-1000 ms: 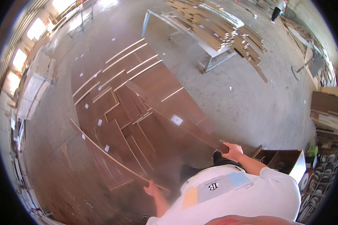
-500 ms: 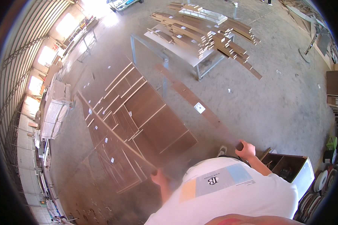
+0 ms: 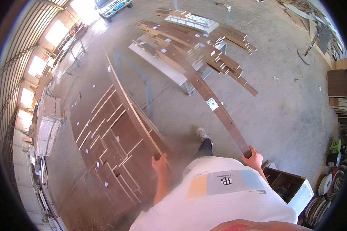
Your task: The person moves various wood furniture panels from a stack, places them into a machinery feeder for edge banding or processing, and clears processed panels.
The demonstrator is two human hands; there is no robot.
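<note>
A long brown board point(image 3: 214, 104), narrow and thin, with a white label partway along it, is held at its near end by the right hand point(image 3: 253, 157), whose fingers are wrapped closed around that end. From the hand the board runs up and away to the left, its far end reaching over the stack of boards point(image 3: 189, 42) on the worktop point(image 3: 158, 65) well ahead.

A second long board point(image 3: 133, 111), seen on edge with a pale rim, is gripped at its near end by the left hand point(image 3: 159, 162); the fingers close on it, though the exact hold is partly hidden. This board also stretches away from the hand, leaning up and to the left.

Between the two hands and a little beyond them, the person's shoe point(image 3: 201, 133) and dark trouser leg stand on the concrete floor point(image 3: 289, 100). Below the hands is the person's white shirt point(image 3: 219, 196).

Left of the left hand, many brown panels point(image 3: 108, 154) with small white labels lie flat on the floor, side by side. Just right of and below the right hand sits an open box point(image 3: 291, 184) with white outer walls. Farther right, rolls of edging point(image 3: 327, 184) are stacked near the edge of view. Far ahead, a white vehicle point(image 3: 112, 5) stands at the bright doorway.
</note>
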